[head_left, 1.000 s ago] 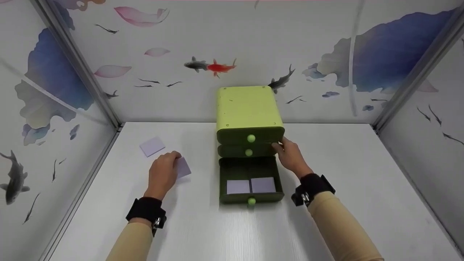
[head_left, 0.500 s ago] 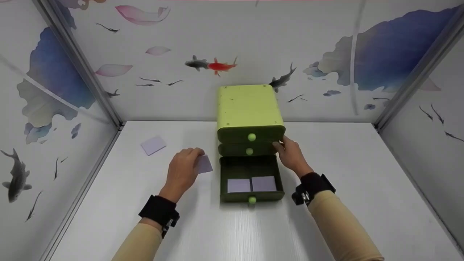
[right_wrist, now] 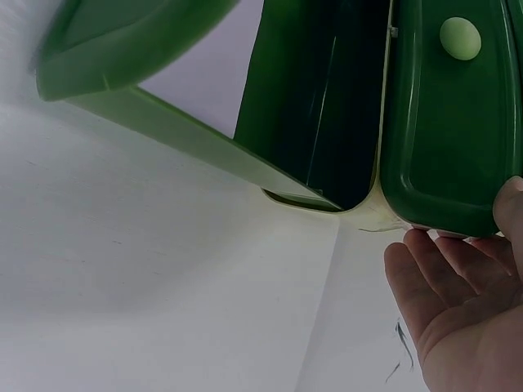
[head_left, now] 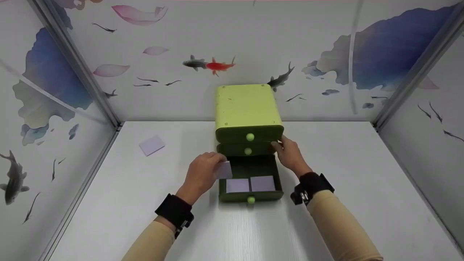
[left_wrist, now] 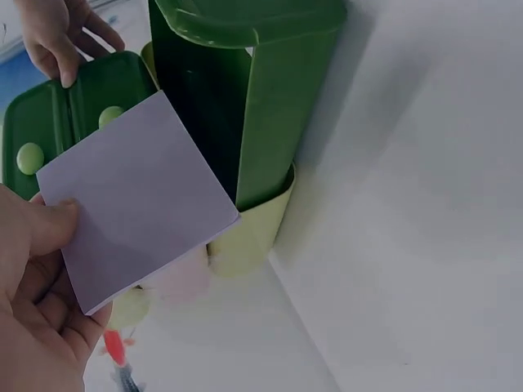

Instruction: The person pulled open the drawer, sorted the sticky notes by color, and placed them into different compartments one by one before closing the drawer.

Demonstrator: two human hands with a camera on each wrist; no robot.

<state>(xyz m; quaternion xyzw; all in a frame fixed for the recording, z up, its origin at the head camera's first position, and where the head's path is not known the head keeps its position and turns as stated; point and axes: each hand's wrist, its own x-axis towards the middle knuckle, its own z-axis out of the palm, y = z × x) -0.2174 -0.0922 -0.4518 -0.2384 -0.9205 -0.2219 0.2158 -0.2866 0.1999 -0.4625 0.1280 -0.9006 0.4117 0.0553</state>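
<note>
My left hand (head_left: 203, 173) pinches a lavender square paper pad (left_wrist: 139, 192) between thumb and fingers, above the left side of the pulled-out bottom drawer (head_left: 235, 198). Two more lavender pads, a left one (head_left: 237, 185) and a right one (head_left: 262, 183), lie side by side in that dark green drawer. Beside the drawer cabinet (head_left: 248, 105), my right hand (head_left: 291, 154) rests at the right edge of the middle drawer (head_left: 232, 149). In the right wrist view its fairly straight fingers touch the cabinet's side, with the thumb (right_wrist: 511, 208) on the drawer front.
Another lavender pad (head_left: 152, 145) lies on the white table (head_left: 108, 210) at the left. The cabinet has a yellow-green top and stands close to the back wall (head_left: 163, 101). Its top drawer (head_left: 232, 134) is closed. Painted side walls border the table.
My left hand has carried its pad rightward, from over the table to above the bottom drawer. My right hand has stayed at the cabinet's side.
</note>
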